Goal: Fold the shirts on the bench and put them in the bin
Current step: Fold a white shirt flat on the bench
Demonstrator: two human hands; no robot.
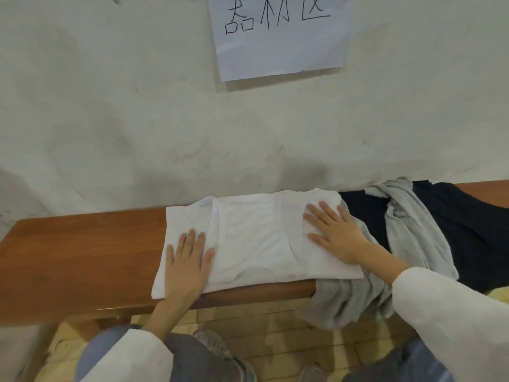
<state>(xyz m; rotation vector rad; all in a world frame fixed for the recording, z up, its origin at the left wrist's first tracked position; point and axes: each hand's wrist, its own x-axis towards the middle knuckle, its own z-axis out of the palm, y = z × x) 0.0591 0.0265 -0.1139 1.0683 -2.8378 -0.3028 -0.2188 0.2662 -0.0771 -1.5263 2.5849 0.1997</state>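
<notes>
Both flat palms, left hand (186, 261) and right hand (334, 232), smooth the half-folded white shirt (253, 238) between them; next comes folding it across.

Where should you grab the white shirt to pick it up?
The white shirt lies flat and folded on the bench, wider than deep. Best guess: take its two short ends, coming in from left and right, where the left hand and right hand rest flat.

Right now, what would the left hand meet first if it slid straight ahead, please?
The left hand would cross more white shirt, then probably reach the wall; depth is unclear.
</notes>
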